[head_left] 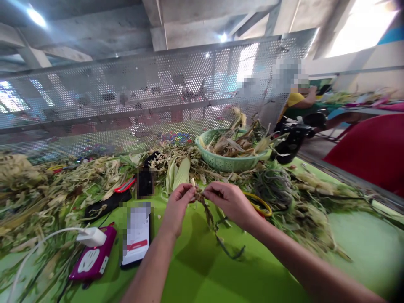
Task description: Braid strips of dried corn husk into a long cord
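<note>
Over the green tabletop [202, 261], my left hand [177, 206] pinches the upper end of a dried corn husk strip [208, 214]. A pale stub pokes up above those fingertips. My right hand [229, 203], its thumb and fingers pressed together, grips the same strip from the other side. The strip looks twisted or knotted, and its dark tail [232, 254] droops onto the table. Just behind my left hand lie broad pale green husk leaves [181, 172]. A yellow ring [261, 204] is partly hidden behind my right wrist.
A green plastic basket [232, 163] of husks stands at the back before a perforated metal panel [126, 113]. On the left are a phone [137, 240], a purple power strip [91, 256], a red cutter [124, 185] and heaped husks [19, 189]. A red chair [372, 147] and a person [299, 101] are right.
</note>
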Demonstrator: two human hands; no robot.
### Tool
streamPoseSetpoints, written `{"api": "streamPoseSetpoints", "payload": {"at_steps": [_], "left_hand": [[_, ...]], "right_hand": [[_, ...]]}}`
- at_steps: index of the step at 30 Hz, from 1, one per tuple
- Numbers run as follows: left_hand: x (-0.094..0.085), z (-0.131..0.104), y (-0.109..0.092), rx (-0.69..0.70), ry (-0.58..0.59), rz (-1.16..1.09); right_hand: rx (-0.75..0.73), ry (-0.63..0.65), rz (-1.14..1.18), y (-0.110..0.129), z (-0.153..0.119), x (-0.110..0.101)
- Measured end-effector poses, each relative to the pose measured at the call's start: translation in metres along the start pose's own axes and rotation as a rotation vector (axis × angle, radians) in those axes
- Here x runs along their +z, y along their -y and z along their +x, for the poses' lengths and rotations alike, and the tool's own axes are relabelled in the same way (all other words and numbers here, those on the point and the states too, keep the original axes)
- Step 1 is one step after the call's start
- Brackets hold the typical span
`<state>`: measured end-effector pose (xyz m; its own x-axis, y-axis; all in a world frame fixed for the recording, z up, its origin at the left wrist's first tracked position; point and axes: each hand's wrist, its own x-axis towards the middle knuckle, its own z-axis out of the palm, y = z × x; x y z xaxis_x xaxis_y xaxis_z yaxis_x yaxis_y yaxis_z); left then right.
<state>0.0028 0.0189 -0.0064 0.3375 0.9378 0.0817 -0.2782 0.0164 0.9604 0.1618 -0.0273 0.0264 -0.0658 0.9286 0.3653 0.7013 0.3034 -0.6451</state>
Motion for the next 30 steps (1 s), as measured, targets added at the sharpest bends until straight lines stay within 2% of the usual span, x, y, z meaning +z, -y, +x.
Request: {"api": "streamPoseSetpoints", "payload": {"at_steps": [4,8,14,19,23,30], "left_hand": [[0.003,-0.002,-0.003,-0.022,0.083,-0.016],[0.005,-0.004,-0.002,-0.035,0.122,0.003],[0.007,-0.006,-0.002,-0.034,0.108,0.137],[0.007,-0.006,-0.005,-0.02,0.105,0.189],[0.007,-0.006,-0.003,-0.028,0.12,0.193],[0.006,-0.006,0.006,-0.056,0.115,0.196]], "right_hand": [[0.027,-0.029,0.077,-0.005,-0.006,0.002],[-0.008,-0.039,0.052,-0.01,-0.01,0.002],[-0.07,-0.057,-0.03,-0.013,-0.014,0.003],[0.013,-0.028,0.049,-0.015,-0.014,0.003],[0.003,-0.041,0.135,-0.016,-0.013,0.002],[0.037,-0.064,0.153,-0.018,-0.014,0.005]]}}
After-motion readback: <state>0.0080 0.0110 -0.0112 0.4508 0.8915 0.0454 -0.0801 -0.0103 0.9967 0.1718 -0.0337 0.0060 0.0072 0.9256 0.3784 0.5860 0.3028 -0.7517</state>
